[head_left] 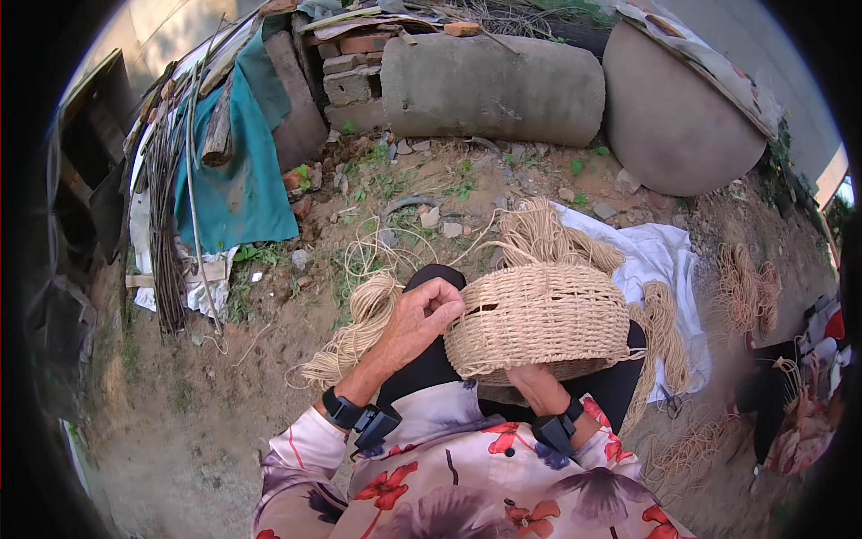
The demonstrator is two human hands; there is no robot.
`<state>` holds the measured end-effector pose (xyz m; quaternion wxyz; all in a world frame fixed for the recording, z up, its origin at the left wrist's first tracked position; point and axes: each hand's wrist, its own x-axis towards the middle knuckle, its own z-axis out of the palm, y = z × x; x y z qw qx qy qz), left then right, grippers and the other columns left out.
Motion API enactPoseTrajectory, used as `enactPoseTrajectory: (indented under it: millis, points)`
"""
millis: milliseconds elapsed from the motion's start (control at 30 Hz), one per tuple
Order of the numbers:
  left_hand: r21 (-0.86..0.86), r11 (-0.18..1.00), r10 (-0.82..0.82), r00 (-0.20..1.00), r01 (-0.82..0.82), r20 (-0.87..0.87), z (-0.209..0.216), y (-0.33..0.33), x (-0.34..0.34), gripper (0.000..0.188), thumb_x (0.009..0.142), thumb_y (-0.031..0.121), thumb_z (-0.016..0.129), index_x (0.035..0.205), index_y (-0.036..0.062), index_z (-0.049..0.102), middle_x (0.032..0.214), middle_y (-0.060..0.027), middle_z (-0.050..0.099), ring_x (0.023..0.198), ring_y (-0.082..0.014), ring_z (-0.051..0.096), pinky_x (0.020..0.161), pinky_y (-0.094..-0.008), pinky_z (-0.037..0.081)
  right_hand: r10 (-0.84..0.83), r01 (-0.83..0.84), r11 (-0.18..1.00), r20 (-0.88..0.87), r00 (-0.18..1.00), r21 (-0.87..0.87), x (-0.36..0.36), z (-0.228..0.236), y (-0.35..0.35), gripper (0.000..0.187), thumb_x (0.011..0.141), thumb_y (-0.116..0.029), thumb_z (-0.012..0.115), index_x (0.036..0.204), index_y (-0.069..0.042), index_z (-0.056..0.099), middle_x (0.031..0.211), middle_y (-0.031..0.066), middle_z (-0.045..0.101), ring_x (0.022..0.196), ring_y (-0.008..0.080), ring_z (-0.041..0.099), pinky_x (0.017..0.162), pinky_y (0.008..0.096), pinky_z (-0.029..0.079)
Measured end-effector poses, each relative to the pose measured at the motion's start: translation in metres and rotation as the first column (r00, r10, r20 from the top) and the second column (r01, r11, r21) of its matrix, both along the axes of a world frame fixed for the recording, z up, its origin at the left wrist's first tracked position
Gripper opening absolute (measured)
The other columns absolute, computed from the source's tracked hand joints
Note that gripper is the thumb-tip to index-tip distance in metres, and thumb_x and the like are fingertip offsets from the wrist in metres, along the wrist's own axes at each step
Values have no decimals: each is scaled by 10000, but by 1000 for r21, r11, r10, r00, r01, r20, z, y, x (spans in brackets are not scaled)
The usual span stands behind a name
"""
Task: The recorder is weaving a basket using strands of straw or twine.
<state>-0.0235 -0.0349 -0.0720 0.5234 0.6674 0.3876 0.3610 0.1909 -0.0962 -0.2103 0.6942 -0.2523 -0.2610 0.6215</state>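
A half-round basket [548, 319] woven from pale straw-coloured cord lies across my lap, its open side toward me. Dark gaps show in its weave. My left hand [424, 316] is at the basket's left edge, fingers pinched together; what they hold, if anything, is too small to make out. From below, my right hand [537, 386] reaches into the opening, and the basket wall hides its fingers. Left of the basket, a loose bundle of cord [359, 328] lies beside my leg. Another large bundle of cord [548, 235] rests just beyond the basket.
A white sheet [660, 256] spreads on the right, with a hank of cord [664, 337] and scissors [671, 402] at its near edge. More cord hanks [750, 287] and another person [799, 395] are farther right. A concrete cylinder [494, 88] and teal cloth [238, 153] stand beyond.
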Motion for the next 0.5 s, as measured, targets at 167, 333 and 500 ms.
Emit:
enactPoseTrajectory:
  millis: [167, 333, 500]
  points:
    - [55, 998, 0, 999, 2, -35, -14, -21, -3, 156, 963, 196, 647, 984, 45, 613, 823, 31, 586, 704, -48, 539, 627, -222, 475, 24, -18, 999, 142, 990, -45, 6, 9, 3, 611, 981, -526, 507, 1424, -111, 434, 1361, 83, 534, 1239, 259, 533, 1051, 447, 463]
    - [134, 989, 61, 997, -67, 45, -14, -19, 7, 113, 902, 104, 654, 961, 8, 641, 840, -39, 601, 681, -107, 551, 640, -269, 475, 270, -238, 956, -193, 943, 171, 36, -2, 9, 617, 982, -518, 494, 1431, -99, 431, 1373, 96, 539, 1266, 273, 519, 1069, 452, 446]
    - [165, 981, 102, 994, -105, 24, -13, -19, 12, 124, 902, 85, 646, 983, -7, 669, 869, -71, 615, 684, -137, 595, 648, -277, 488, 314, -287, 948, -238, 919, 140, 44, -8, 4, 599, 979, -485, 485, 1437, -103, 429, 1388, 97, 526, 1279, 277, 507, 1078, 458, 432]
